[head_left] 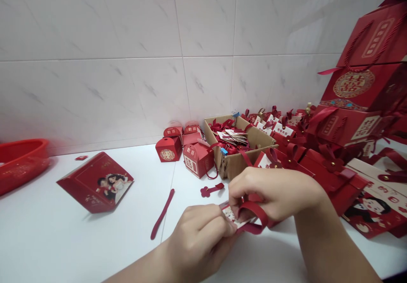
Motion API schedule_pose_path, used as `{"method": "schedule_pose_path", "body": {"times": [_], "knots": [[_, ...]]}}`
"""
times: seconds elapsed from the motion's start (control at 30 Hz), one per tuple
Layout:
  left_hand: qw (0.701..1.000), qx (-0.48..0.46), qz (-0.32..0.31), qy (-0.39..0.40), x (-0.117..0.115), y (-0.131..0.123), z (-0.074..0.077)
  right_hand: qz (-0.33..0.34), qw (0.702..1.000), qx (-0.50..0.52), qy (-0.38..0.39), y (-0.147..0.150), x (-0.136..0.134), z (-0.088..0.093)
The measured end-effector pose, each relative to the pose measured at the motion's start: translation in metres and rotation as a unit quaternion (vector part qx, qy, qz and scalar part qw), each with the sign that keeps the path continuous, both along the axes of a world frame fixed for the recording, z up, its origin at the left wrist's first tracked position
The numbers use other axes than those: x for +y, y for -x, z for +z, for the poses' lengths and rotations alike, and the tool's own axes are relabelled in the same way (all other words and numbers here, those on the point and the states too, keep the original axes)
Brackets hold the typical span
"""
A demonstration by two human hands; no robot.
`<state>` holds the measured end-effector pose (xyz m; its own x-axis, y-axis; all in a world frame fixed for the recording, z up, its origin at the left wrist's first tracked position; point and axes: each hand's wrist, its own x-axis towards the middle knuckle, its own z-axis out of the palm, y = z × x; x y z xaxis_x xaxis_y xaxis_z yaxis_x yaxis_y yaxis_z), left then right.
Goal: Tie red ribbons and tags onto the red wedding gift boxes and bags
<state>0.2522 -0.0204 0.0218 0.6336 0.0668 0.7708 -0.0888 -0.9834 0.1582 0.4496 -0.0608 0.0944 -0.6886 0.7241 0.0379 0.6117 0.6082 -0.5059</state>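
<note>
My left hand [205,234] is closed in a pinch on the near side of a small printed card [229,213] with pale and red patches. My right hand [270,191] bends over it from the right, fingertips pressed down beside a red strap [259,219] that curls into a loop. What lies beneath the fingers is largely hidden. On the white table just beyond sits a short red strap with a flower-shaped end [208,191]. A longer plain red strap [162,215] lies left of my hands.
A red box with a printed couple [101,185] rests tilted at left, near a red plastic basin [25,160]. Behind my hands stand small red boxes [199,160] and a cardboard box [229,166] of ribbons and cards. Red gift boxes [352,83] are stacked high at right.
</note>
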Motion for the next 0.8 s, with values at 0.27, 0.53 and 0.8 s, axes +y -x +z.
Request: {"method": "schedule_pose_path", "body": {"times": [0.27, 0.53, 0.8], "knots": [[0.999, -0.010, -0.007, 0.034, 0.0000, -0.0010, 0.0042, -0.007, 0.999, -0.027, -0.027, -0.0007, 0.0004, -0.0006], [0.999, 0.004, 0.001, 0.036, 0.0028, 0.0002, 0.0046, -0.048, 0.997, -0.048, -0.046, 0.0033, -0.0026, 0.0007], [0.999, -0.010, -0.003, 0.046, 0.0081, -0.0005, -0.0001, -0.039, 0.999, 0.021, 0.010, -0.0059, -0.0012, 0.0043]]}}
